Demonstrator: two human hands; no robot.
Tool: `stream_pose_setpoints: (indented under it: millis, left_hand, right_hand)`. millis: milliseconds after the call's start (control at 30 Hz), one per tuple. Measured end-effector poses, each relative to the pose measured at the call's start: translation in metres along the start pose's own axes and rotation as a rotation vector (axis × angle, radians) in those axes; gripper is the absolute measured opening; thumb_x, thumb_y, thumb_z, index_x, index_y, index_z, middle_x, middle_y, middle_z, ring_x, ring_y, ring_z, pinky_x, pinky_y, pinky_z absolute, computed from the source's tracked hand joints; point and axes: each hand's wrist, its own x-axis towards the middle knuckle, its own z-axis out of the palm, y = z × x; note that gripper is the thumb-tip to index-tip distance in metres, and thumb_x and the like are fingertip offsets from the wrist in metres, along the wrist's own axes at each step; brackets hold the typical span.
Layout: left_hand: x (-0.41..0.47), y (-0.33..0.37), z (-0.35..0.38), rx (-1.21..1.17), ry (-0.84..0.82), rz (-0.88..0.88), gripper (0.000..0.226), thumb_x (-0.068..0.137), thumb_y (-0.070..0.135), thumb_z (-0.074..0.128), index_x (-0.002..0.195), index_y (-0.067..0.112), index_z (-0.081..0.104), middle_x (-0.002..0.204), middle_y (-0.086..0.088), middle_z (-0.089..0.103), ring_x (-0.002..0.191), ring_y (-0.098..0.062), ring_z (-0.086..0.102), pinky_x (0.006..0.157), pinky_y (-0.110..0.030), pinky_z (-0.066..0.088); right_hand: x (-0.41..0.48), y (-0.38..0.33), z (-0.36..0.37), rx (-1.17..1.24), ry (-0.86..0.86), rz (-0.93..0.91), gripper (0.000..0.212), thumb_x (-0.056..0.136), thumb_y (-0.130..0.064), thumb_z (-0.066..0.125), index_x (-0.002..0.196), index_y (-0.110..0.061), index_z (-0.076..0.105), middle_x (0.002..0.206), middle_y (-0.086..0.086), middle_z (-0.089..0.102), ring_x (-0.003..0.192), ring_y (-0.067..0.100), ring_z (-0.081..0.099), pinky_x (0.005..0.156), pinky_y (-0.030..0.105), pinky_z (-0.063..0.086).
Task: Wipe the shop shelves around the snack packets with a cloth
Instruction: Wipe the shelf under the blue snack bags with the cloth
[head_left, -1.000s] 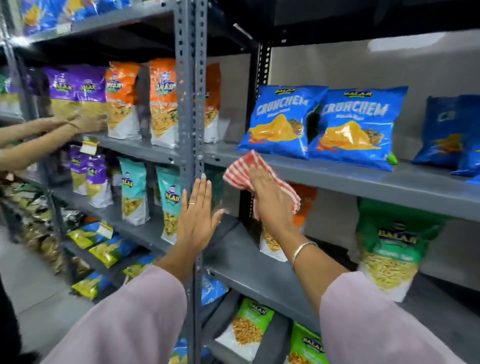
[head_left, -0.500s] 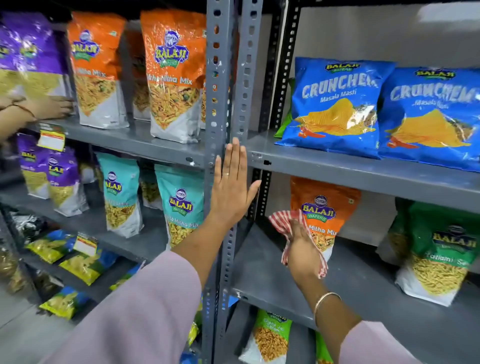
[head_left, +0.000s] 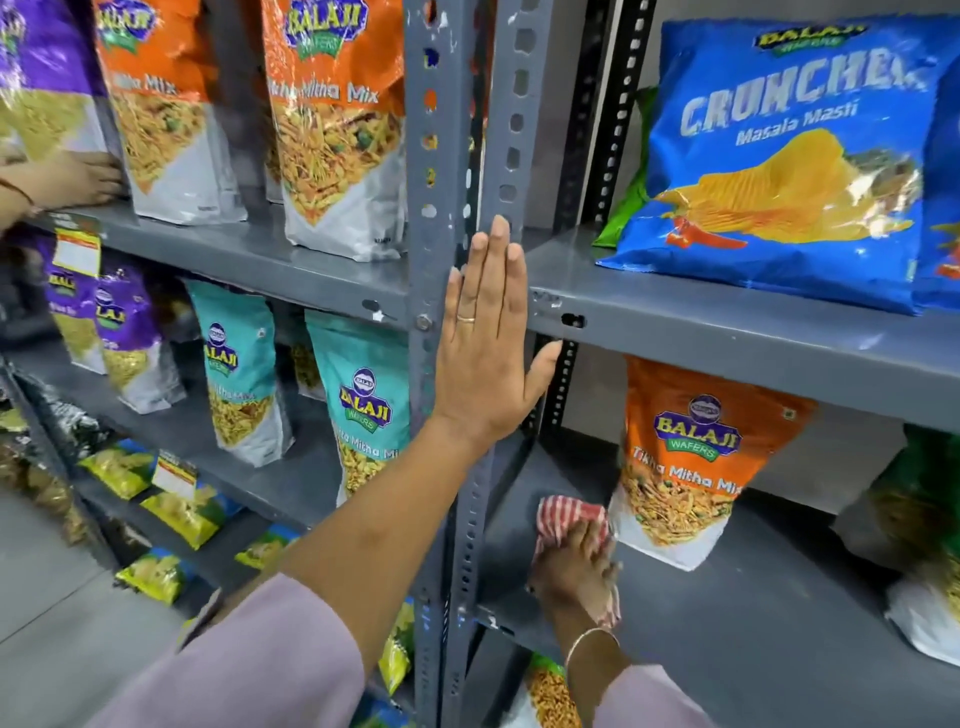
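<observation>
My right hand (head_left: 574, 569) presses a red-and-white checked cloth (head_left: 566, 514) flat on the grey lower shelf (head_left: 727, 613), just left of an upright orange Balaji snack packet (head_left: 685, 462). My left hand (head_left: 488, 343) lies flat, fingers together and straight, against the grey perforated upright (head_left: 441, 208) where the upper shelf (head_left: 727, 332) meets it. A blue Crunchem packet (head_left: 779, 166) leans on that upper shelf. Part of the cloth is hidden under my right hand.
Orange packets (head_left: 332, 124) and teal packets (head_left: 363, 405) stand on the left bay's shelves. Another person's hand (head_left: 78, 176) reaches in at the far left beside purple packets. A green packet (head_left: 924, 525) stands at the right of the lower shelf. Yellow packets lie lower left.
My right hand has dropped with the cloth from the upper shelf's front edge onto the lower shelf and slid toward the orange packet. The view has moved closer. My left hand stays on the upright.
</observation>
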Motion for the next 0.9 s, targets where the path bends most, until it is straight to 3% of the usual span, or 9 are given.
stream_pose_setpoints:
  millis: [100, 233, 367, 467, 600, 700, 800, 833, 900]
  left_hand:
    - [0.001, 0.001, -0.001, -0.008, 0.013, -0.003, 0.066, 0.092, 0.042, 0.027, 0.139, 0.0, 0.01, 0.146, -0.022, 0.011, 0.138, -0.016, -0.019, 0.116, -0.037, -0.001]
    - [0.002, 0.0, -0.001, -0.007, 0.027, 0.004, 0.068, 0.092, 0.045, 0.021, 0.138, -0.004, 0.012, 0.145, -0.026, 0.014, 0.138, -0.016, -0.019, 0.116, -0.04, 0.002]
    - [0.002, 0.003, -0.003, -0.015, 0.03, -0.008, 0.07, 0.091, 0.045, 0.022, 0.137, -0.006, 0.012, 0.145, -0.03, 0.02, 0.138, -0.016, -0.018, 0.116, -0.041, 0.004]
    - [0.003, 0.005, -0.006, -0.027, 0.016, -0.024, 0.069, 0.091, 0.044, 0.022, 0.137, -0.006, 0.012, 0.144, -0.033, 0.023, 0.138, -0.017, -0.016, 0.116, -0.04, 0.002]
    - [0.004, 0.01, -0.012, -0.038, -0.017, -0.034, 0.07, 0.09, 0.041, 0.027, 0.137, -0.011, 0.017, 0.144, -0.035, 0.025, 0.139, -0.033, 0.008, 0.115, -0.037, -0.001]
    - [0.005, 0.012, -0.015, -0.011, -0.031, -0.039, 0.07, 0.088, 0.036, 0.033, 0.137, -0.012, 0.019, 0.144, -0.034, 0.025, 0.136, -0.039, 0.015, 0.115, -0.04, 0.002]
    - [0.005, 0.012, -0.017, 0.002, -0.042, -0.039, 0.07, 0.086, 0.033, 0.039, 0.138, -0.011, 0.021, 0.145, -0.033, 0.025, 0.136, -0.039, 0.015, 0.115, -0.041, 0.003]
    - [0.005, 0.012, -0.018, 0.002, -0.045, -0.038, 0.071, 0.085, 0.031, 0.041, 0.138, -0.011, 0.02, 0.145, -0.033, 0.025, 0.136, -0.038, 0.014, 0.115, -0.04, 0.002]
    - [0.005, 0.011, -0.018, -0.002, -0.043, -0.031, 0.071, 0.085, 0.032, 0.042, 0.138, -0.01, 0.019, 0.146, -0.032, 0.024, 0.137, -0.038, 0.014, 0.115, -0.037, -0.002]
  right_hand:
    - [0.012, -0.016, 0.002, 0.079, 0.03, -0.07, 0.065, 0.094, -0.039, 0.013, 0.15, -0.008, 0.004, 0.16, 0.021, 0.006, 0.149, 0.036, 0.007, 0.122, 0.049, 0.009]
    - [0.055, -0.019, -0.003, -0.075, -0.231, -0.303, 0.083, 0.09, -0.025, 0.049, 0.154, -0.019, -0.004, 0.161, 0.002, -0.015, 0.15, 0.025, -0.01, 0.123, 0.038, -0.002]
    - [0.048, -0.005, -0.003, -0.175, -0.268, -0.673, 0.074, 0.093, -0.012, 0.048, 0.153, -0.029, 0.009, 0.156, -0.014, -0.008, 0.148, 0.01, -0.003, 0.124, 0.031, 0.003]
    - [0.014, 0.006, -0.004, -0.009, -0.241, -0.558, 0.056, 0.097, -0.024, 0.044, 0.149, -0.034, 0.027, 0.156, -0.017, 0.019, 0.146, 0.015, 0.027, 0.12, 0.028, 0.022]
    - [-0.025, 0.015, -0.012, -0.035, -0.317, -0.529, 0.047, 0.096, -0.022, 0.047, 0.141, -0.033, 0.044, 0.151, -0.008, 0.041, 0.136, 0.019, 0.045, 0.115, 0.03, 0.033]
    - [-0.026, 0.018, -0.042, 0.073, -0.602, -0.423, 0.04, 0.09, -0.001, 0.049, 0.125, -0.013, 0.063, 0.105, 0.011, 0.073, 0.081, 0.012, 0.071, 0.079, 0.027, 0.053]
    - [-0.032, 0.011, -0.091, 0.09, -0.953, -0.353, 0.018, 0.094, 0.005, 0.047, 0.1, -0.006, 0.061, 0.074, -0.016, 0.074, 0.053, -0.014, 0.06, 0.059, 0.003, 0.046]
    - [-0.032, 0.009, -0.1, 0.182, -0.981, -0.296, 0.023, 0.096, 0.006, 0.044, 0.097, -0.011, 0.058, 0.07, -0.02, 0.073, 0.056, -0.013, 0.062, 0.057, 0.001, 0.047]
    - [-0.029, 0.008, -0.102, 0.372, -0.804, -0.248, 0.029, 0.097, 0.005, 0.042, 0.113, -0.012, 0.059, 0.099, -0.009, 0.073, 0.086, 0.002, 0.07, 0.069, 0.005, 0.052]
